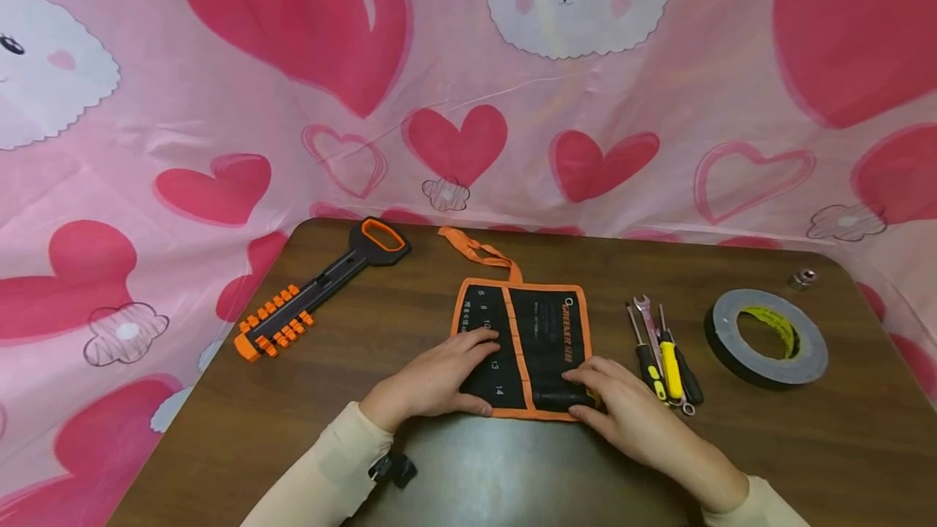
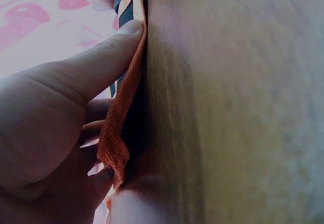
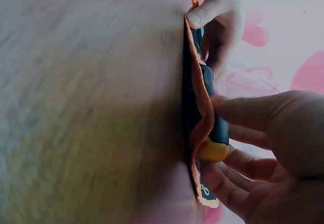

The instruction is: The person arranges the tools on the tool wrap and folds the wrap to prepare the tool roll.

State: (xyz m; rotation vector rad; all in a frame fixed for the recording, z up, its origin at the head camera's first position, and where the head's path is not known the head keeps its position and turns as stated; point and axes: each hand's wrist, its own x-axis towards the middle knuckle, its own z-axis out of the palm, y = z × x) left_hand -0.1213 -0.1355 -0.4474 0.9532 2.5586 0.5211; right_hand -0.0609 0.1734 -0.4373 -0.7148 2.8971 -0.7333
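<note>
a flat black fabric tool pouch with orange woven trim (image 1: 523,348) lies mid-table on the dark wooden table (image 1: 805,446). the left hand (image 1: 432,381) presses it with straight fingers at seven o'clock; the right hand (image 1: 622,409) pinches its five o'clock hem around a yellow-tipped handle (image 3: 213,150).

Tool pouch (image 1: 523,344): lay flat on the desk (image 1: 842,446), near the middle, closer to the front edge than the rear; its strap (image 1: 479,252) ran back toward the rear edge.
Left hand (image 1: 435,381): rested on the pouch's left half.
Right hand (image 1: 625,413): rested on the pouch's front right corner, over a tool (image 3: 215,143) lodged in a pocket.
Bit holder (image 1: 315,291): left of the pouch, slanting from the rear edge toward the left edge, its end overhanging that edge.
Hand tools (image 1: 662,356): bunched just right of the pouch.
Tape roll (image 1: 764,337): right of the hand tools, flat on the desk.
Socket (image 1: 801,278): behind the tape roll, at the rear right corner.
</note>
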